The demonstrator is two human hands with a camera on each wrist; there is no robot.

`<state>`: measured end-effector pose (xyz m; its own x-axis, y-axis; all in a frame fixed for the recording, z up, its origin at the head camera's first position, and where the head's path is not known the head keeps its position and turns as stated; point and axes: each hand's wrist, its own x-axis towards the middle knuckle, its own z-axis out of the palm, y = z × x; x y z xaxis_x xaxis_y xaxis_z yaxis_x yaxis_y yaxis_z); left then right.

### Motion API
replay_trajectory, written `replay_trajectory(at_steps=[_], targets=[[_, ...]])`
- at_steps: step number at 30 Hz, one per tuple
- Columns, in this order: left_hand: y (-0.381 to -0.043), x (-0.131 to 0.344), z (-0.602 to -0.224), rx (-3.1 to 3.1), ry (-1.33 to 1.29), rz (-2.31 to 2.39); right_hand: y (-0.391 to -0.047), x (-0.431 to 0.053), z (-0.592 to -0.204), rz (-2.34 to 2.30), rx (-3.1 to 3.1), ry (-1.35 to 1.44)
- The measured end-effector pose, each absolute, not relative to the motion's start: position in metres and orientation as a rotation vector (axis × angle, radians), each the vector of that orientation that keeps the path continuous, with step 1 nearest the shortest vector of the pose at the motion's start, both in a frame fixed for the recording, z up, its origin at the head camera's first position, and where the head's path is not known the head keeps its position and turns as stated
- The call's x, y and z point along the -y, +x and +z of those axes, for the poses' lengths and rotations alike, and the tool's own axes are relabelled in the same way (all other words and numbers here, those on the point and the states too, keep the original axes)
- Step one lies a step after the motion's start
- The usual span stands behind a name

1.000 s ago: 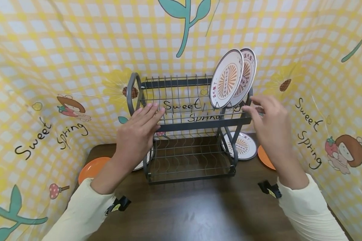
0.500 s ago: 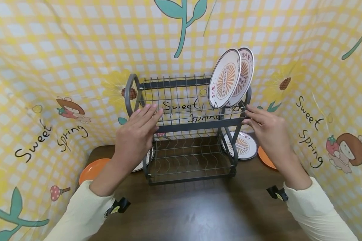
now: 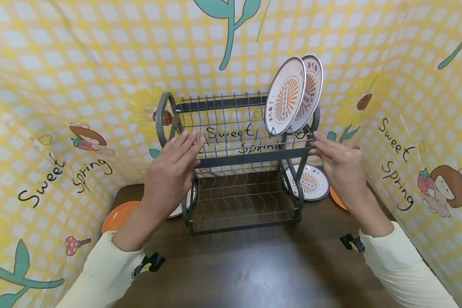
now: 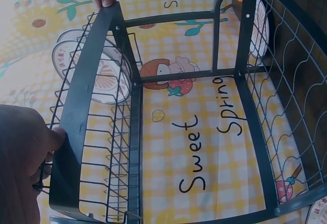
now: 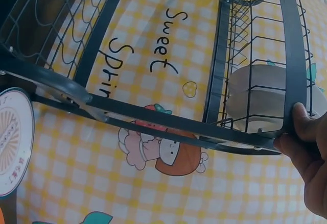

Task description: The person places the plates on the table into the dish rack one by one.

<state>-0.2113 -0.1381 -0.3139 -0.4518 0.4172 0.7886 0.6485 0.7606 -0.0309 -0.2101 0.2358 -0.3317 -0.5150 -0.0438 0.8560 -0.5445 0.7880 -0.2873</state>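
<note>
A dark grey two-tier dish rack (image 3: 250,159) stands on the brown table. Two white patterned plates (image 3: 285,96) lean upright in the right end of its upper tier. My left hand (image 3: 171,171) lies over the upper tier's front left corner, fingers extended over the wires; in the left wrist view its thumb (image 4: 57,138) is against the front rail. At the front right corner, my right hand (image 3: 340,164) pinches the rail between thumb and fingers, as the right wrist view also shows around the rail end (image 5: 294,55). Neither hand touches the plates.
A white patterned plate (image 3: 309,182) lies on the table (image 3: 242,265) at the rack's right, beside a partly hidden orange plate (image 3: 338,199). Left of the rack are another orange plate (image 3: 119,214) and a mostly hidden white plate (image 3: 177,211). A yellow checked cloth (image 3: 119,55) hangs close behind.
My right hand has closed its fingers on the rack's front right corner, where it hovered with thumb and finger apart. The left hand stays on the front left corner.
</note>
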Motion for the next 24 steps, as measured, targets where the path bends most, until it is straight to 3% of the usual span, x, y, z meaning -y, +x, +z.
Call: replay_trajectory(at_steps=[24], targets=[[-0.2098,0.1434,-0.3167,2.104,-0.837,-0.413,-0.2148,-0.2375,-0.3411,0.829,1.968,0.414]])
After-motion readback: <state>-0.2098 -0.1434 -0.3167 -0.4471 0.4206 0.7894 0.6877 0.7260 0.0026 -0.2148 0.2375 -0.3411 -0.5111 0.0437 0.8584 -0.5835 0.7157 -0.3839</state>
